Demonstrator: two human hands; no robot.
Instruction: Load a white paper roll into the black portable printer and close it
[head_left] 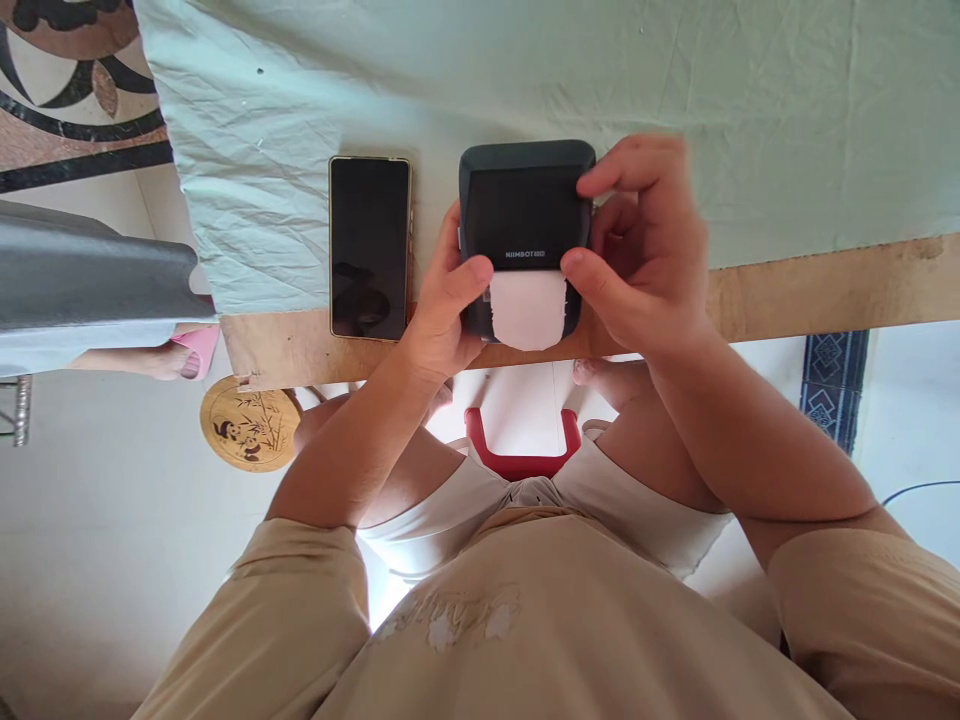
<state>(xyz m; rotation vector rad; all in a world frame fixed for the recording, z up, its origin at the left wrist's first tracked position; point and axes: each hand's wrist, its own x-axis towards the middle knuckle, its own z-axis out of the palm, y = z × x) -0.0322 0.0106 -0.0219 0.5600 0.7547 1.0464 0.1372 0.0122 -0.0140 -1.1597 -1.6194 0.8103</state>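
Observation:
A small black label printer (525, 215) sits at the near edge of the table, with a strip of white label paper (529, 310) sticking out of its front slot. My left hand (442, 305) grips the printer's left side, thumb on its front edge beside the paper. My right hand (645, 255) holds the printer's right side, index finger on top and thumb at the front beside the paper. Both hands are closed around the printer.
A black phone (370, 248), screen dark, lies just left of the printer on the pale green cloth (675, 90) covering the wooden table (825, 290). A red stool (523, 450) is below me. Another person's foot in a pink sandal (191, 352) is at left.

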